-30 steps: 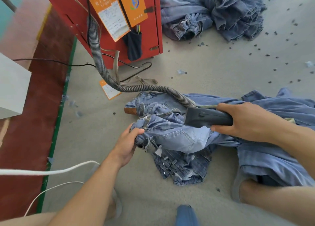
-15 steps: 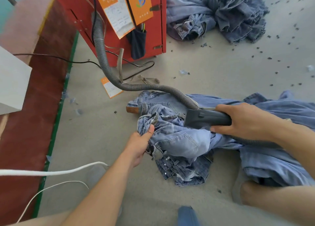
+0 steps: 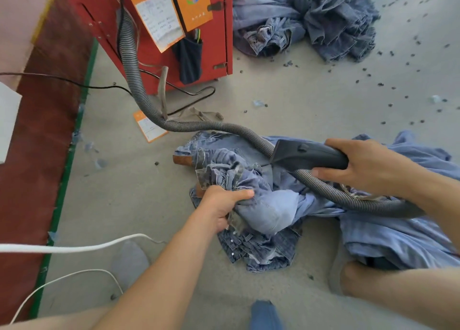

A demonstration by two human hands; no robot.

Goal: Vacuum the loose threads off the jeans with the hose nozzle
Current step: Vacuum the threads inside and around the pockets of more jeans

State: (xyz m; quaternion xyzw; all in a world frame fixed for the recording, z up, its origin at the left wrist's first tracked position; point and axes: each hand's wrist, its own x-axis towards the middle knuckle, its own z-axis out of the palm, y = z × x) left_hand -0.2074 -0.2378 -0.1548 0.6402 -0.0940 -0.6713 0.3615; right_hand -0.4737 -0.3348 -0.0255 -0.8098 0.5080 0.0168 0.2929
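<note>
Crumpled light-blue jeans [image 3: 268,207] lie on the grey floor in front of me. My left hand [image 3: 221,205] grips a bunched fold of them near the waistband. My right hand [image 3: 368,167] holds the dark grey vacuum nozzle [image 3: 306,155], whose mouth points left over the jeans' upper part. The ribbed grey hose [image 3: 139,90] runs from the red machine down to the jeans, and a second length of it loops under my right wrist. A darker denim piece [image 3: 256,250] lies beneath the bunch.
The red machine [image 3: 159,30] with orange paper tags stands at the back. Another pile of jeans [image 3: 311,18] lies beyond it. Dark thread bits [image 3: 388,80] dot the floor at right. White cords [image 3: 74,248] cross the lower left beside a red mat [image 3: 34,155].
My left hand has slid right and gathered more denim, lifting the bunch. The nozzle has drawn slightly right, and a loop of hose now shows under my right hand.
</note>
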